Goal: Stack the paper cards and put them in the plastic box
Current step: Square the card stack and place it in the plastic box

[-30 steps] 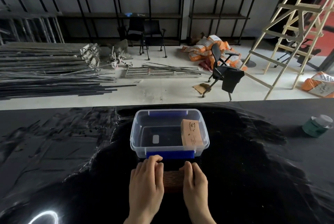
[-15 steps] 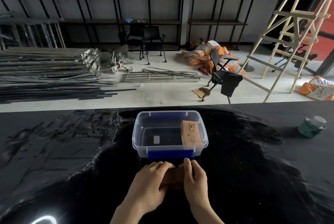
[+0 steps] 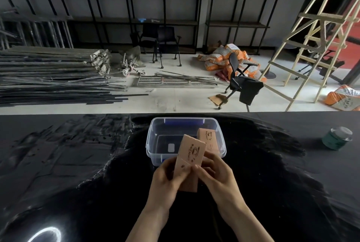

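Observation:
A stack of tan paper cards [image 3: 190, 156] with a dark printed logo is held up, tilted, just in front of the clear plastic box [image 3: 155, 134]. My left hand [image 3: 165, 179] grips its left side and my right hand [image 3: 214, 173] grips its right side. Inside the box, against the right wall, rests another tan card stack [image 3: 209, 141]. The box has blue clips on its near and far ends and sits on the black table.
A green jar with a clear lid [image 3: 338, 138] stands at the table's far right. A bright ring of light reflects at the near left [image 3: 45, 235]. Beyond the table lie metal bars, chairs, orange sacks and a wooden ladder.
The card stack lay flat on the table under both hands; both hands have now lifted it and tipped it up in front of the box.

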The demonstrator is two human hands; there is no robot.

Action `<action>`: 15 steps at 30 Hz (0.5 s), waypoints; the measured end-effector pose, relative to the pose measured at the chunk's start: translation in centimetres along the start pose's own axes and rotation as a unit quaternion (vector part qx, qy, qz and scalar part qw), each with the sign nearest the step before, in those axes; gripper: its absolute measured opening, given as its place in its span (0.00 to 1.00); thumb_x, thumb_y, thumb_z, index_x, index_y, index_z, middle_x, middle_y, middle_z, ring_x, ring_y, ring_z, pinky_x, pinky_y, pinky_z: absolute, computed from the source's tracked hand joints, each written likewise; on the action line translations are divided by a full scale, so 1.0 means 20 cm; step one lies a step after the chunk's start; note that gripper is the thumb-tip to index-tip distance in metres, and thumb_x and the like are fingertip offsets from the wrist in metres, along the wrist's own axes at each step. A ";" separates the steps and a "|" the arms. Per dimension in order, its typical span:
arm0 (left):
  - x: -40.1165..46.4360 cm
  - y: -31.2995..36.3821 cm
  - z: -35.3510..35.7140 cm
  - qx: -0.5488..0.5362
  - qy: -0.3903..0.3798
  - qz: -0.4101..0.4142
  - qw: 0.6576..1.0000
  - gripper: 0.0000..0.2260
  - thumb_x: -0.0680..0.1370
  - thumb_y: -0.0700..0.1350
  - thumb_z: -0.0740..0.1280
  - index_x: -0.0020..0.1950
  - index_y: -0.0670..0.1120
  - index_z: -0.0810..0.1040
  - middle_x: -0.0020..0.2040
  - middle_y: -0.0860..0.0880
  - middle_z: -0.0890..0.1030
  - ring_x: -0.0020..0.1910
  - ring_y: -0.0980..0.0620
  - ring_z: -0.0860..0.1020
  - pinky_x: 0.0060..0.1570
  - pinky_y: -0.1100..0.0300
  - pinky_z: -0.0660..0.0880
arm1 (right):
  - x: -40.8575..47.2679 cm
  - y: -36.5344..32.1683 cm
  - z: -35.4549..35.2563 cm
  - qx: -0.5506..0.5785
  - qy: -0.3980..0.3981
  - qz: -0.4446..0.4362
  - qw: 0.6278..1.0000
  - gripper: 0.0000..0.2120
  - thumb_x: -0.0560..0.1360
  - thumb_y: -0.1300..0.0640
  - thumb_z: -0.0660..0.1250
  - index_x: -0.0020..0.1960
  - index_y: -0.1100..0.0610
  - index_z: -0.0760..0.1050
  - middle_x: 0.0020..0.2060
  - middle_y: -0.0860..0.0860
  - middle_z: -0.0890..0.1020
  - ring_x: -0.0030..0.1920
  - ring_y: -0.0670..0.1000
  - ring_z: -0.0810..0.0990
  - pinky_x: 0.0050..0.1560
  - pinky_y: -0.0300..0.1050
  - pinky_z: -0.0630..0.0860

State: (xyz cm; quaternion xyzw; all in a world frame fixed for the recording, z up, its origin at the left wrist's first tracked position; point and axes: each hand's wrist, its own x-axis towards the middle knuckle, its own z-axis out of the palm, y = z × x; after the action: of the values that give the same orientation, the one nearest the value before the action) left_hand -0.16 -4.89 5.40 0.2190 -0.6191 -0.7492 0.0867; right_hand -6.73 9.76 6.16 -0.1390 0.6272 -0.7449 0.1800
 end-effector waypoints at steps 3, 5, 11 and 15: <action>0.00 0.04 0.01 -0.030 -0.001 -0.022 0.999 0.17 0.68 0.53 0.77 0.54 0.49 0.85 0.52 0.49 0.89 0.53 0.49 0.86 0.56 0.50 0.81 | 0.02 -0.02 0.02 0.009 0.011 0.002 1.000 0.19 0.75 0.57 0.76 0.65 0.53 0.79 0.52 0.56 0.89 0.54 0.56 0.87 0.51 0.46 0.85; 0.02 0.08 -0.01 -0.045 -0.010 -0.039 0.998 0.15 0.71 0.52 0.76 0.55 0.48 0.86 0.53 0.48 0.88 0.55 0.47 0.86 0.59 0.47 0.80 | 0.03 -0.03 0.02 0.003 0.001 0.007 1.000 0.18 0.75 0.56 0.75 0.64 0.53 0.80 0.52 0.55 0.89 0.54 0.55 0.87 0.51 0.45 0.85; 0.07 0.15 -0.07 -0.028 0.056 -0.017 0.998 0.08 0.77 0.43 0.74 0.56 0.45 0.85 0.48 0.47 0.89 0.47 0.49 0.88 0.47 0.53 0.83 | 0.11 -0.04 0.10 -0.234 0.034 -0.090 0.967 0.17 0.78 0.48 0.71 0.66 0.47 0.78 0.53 0.47 0.87 0.55 0.48 0.86 0.51 0.44 0.85; 0.11 0.18 -0.14 -0.036 0.149 -0.005 0.988 0.07 0.75 0.49 0.76 0.52 0.51 0.84 0.42 0.54 0.89 0.42 0.52 0.86 0.39 0.58 0.78 | 0.19 -0.02 0.09 -0.566 0.000 -0.195 0.801 0.26 0.81 0.46 0.66 0.77 0.50 0.68 0.71 0.48 0.75 0.72 0.52 0.70 0.74 0.53 0.67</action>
State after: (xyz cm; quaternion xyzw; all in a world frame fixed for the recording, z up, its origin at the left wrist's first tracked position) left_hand -1.33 -9.08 7.95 0.3279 -0.5712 -0.7302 0.1817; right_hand -9.43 6.53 6.82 -0.3355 0.8970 -0.2764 -0.0797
